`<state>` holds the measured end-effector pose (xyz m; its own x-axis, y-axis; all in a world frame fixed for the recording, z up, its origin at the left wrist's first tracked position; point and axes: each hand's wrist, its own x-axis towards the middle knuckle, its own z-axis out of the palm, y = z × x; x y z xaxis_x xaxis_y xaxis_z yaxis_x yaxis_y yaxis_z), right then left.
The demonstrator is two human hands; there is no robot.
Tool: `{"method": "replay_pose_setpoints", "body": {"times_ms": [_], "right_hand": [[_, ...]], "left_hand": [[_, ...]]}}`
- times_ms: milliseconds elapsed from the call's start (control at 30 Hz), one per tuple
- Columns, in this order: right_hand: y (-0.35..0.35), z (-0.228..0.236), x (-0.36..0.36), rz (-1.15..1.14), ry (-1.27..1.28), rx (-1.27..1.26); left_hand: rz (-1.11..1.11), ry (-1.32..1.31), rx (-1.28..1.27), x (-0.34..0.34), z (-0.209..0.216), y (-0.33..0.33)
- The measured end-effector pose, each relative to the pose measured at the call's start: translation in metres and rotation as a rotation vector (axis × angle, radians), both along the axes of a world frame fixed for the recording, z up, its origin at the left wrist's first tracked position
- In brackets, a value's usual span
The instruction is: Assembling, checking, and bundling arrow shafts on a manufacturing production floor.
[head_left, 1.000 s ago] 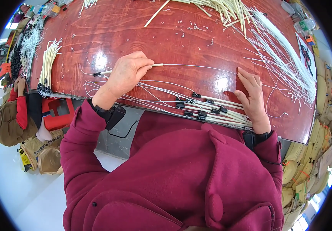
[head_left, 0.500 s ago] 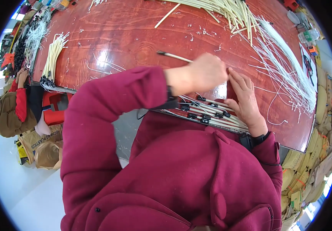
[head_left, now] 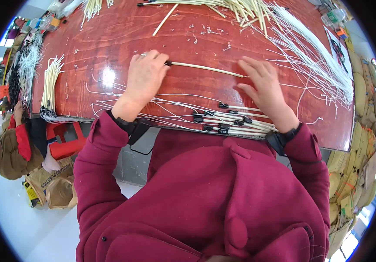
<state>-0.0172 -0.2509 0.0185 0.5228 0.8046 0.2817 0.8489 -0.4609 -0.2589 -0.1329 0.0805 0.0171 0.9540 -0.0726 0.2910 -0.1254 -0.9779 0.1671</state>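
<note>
A thin cream tube point(head_left: 207, 67) with a black end piece lies across the red table, nearly level between my hands. My left hand point(head_left: 145, 74) is closed at the black end, its fingertips tucked together there. At the tube's other end is my right hand point(head_left: 261, 83), fingers spread and thumb apart, close to the tip. Just in front of my body, several cream tubes with black end pieces point(head_left: 236, 121) lie in a loose pile at the table's near edge. White cords point(head_left: 175, 105) trail from that pile to the left, past my left wrist.
A bundle of white cords point(head_left: 314, 61) lies at the right. Cream tubes point(head_left: 240, 9) are heaped at the far side; another bundle point(head_left: 52, 83) lies at the left edge. Scissors point(head_left: 339, 50) rest at far right. A person point(head_left: 11, 150) sits at left beside a red stool point(head_left: 68, 139).
My left hand has moved from beside my right hand out to the left, to the tube's black end. My right hand's fingers have spread. The view has shifted a little.
</note>
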Motion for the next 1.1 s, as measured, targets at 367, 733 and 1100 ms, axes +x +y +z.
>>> {"method": "replay_pose_setpoints", "body": {"times_ms": [367,733,1100], "right_hand": [[0.026,-0.013,0.008,0.052,-0.118,0.074],[-0.079,0.015,-0.014,0.001,0.268,0.049],[-0.094,0.024,-0.009,-0.183,0.127,0.109]], "left_hand": [[0.086,0.061,-0.489,-0.007,0.002,0.031],[0.670,0.356,0.481,-0.078,0.034,0.117],[-0.644,0.297,-0.234,0.122,0.014,-0.154]]}}
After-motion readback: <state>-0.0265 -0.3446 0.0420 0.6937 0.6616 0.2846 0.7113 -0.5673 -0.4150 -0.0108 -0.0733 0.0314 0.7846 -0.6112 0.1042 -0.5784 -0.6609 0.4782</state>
